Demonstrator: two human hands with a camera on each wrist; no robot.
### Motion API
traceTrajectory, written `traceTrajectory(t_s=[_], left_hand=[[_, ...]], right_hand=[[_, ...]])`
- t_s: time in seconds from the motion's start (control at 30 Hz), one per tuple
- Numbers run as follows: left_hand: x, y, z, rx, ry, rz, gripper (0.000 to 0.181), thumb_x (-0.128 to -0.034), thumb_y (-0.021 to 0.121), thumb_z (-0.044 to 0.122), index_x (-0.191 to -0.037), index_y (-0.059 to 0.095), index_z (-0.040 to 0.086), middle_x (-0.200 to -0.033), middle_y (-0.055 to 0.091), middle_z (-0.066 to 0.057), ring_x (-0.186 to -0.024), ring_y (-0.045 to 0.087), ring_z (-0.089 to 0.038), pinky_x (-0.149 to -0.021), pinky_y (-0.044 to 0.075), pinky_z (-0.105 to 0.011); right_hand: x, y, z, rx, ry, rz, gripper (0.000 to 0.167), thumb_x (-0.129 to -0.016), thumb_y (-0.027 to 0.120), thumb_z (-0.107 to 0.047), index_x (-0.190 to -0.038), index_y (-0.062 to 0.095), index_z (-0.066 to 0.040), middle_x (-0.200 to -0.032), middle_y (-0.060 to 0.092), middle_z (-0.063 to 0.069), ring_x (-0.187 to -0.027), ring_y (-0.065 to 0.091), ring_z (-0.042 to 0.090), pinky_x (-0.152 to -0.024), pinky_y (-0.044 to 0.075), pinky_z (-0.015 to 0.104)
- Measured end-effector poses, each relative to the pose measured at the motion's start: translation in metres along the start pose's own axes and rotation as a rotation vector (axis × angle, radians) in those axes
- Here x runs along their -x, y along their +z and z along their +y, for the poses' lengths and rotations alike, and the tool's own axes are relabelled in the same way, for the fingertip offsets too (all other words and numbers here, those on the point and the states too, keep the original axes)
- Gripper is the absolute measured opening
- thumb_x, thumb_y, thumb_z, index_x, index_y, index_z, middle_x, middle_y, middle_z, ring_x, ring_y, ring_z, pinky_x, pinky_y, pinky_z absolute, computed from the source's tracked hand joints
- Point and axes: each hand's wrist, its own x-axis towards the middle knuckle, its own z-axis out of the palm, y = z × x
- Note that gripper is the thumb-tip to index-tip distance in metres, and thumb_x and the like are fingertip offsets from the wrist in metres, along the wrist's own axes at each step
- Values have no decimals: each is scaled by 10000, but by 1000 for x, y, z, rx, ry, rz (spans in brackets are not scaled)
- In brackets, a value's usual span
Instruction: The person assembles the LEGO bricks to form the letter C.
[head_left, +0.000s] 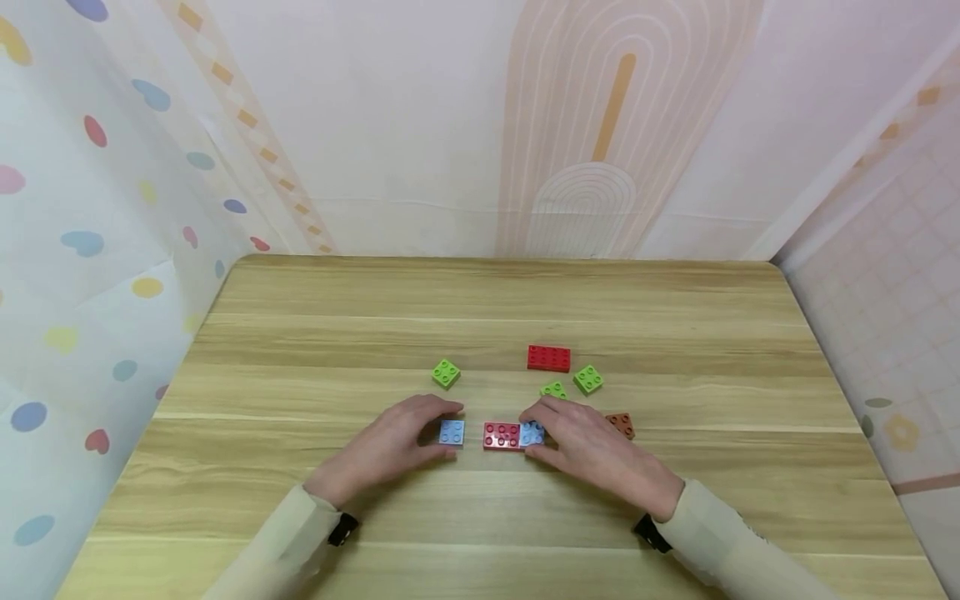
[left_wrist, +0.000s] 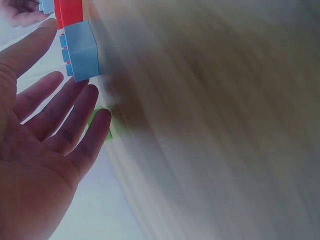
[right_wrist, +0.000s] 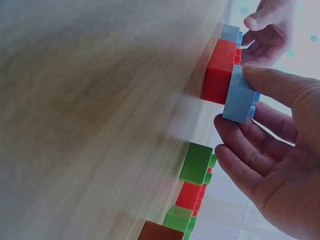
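1 red brick [head_left: 501, 436] lies lengthwise L-R, studs up.

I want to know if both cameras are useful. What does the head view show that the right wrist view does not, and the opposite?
Only the head view: the left green brick, the sleeves and the black wrist straps.

Only the right wrist view: the palm of the right hand and, from the side, how the right blue brick sits on the near red brick, overhanging its end.

Both: these two bricks, the left blue brick, the far red brick, two green bricks, the brown brick, the left hand and the table.
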Motion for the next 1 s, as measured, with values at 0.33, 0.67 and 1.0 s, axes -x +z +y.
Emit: traceTrajectory(t_s=[0.33,0.67,1.0], left_hand=[[1,1,-4,-45,18,9,385,-898,825,210,-1233,691,78,-1244,688,-60,-1192,634,-239,-1060,522,-457],[1,3,-1,-24,-5,45,346,-903,818,211,-1201,688,94,-1234,681,-45,-1162,648,-219,-1032,543,-447],[1,4,8,31,-33,88,351,-929,789,196,-1245,665,104,-1254,695,-43,-1167,662,-213,-1021,555,-442]], right_hand=[[0,0,0,-13,-3,2,356,-929,806,-263,-1220,701,-88,-1137,685,15,-941,625,119,-834,598,322],[0,0,0,-17,4,-2,354,-928,808,-262,-1219,702,-92,-1127,679,8,-920,608,114,-826,595,320],[0,0,0,-10,4,-3,357,-932,804,-271,-1224,699,-94,-1136,681,9,-941,612,121,-838,593,335]])
